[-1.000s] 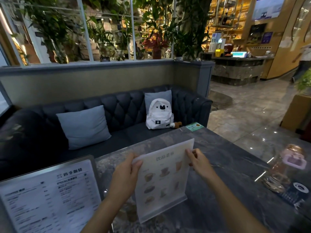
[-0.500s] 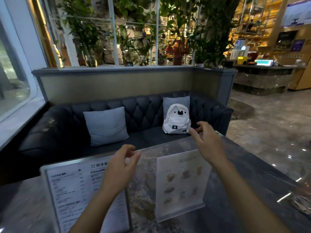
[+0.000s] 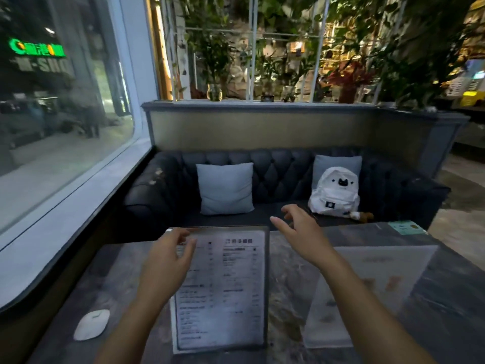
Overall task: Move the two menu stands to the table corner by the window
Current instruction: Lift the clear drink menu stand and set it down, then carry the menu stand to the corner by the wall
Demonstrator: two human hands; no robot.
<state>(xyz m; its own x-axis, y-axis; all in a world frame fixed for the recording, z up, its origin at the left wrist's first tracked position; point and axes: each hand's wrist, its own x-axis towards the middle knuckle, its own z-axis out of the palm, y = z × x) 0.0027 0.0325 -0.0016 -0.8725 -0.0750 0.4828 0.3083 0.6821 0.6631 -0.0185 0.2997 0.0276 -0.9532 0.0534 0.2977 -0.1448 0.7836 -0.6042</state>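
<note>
Here the framed menu stand (image 3: 223, 290) stands upright on the dark marbled table (image 3: 126, 279), its long axis vertical and its printed face turned toward the person; the text is too blurred to read. It sits toward the near edge, roughly midway across the width of the table that shows. Just to its right stands the clear acrylic menu stand (image 3: 367, 292), also upright, with small pictures on its sheet facing the person and its top edge tilted slightly back. The two stands are close together but not touching.

The left hand (image 3: 168, 261) hovers at the framed stand's upper left corner with fingers spread and curled, gripping nothing; whether the fingertips touch the frame cannot be told. The right hand (image 3: 299, 232) is raised past the stand's upper right corner, fingers apart, holding nothing.

A small white puck (image 3: 91, 324) lies flat near the table's window-side edge. A green sticker (image 3: 406, 228) lies at the far right corner. Beyond the far edge is a dark tufted sofa (image 3: 275, 169), carrying a grey cushion (image 3: 225, 189) and a white backpack (image 3: 334, 191) that leans against a second cushion (image 3: 336, 161). The window (image 3: 60, 114) runs along the left side.
</note>
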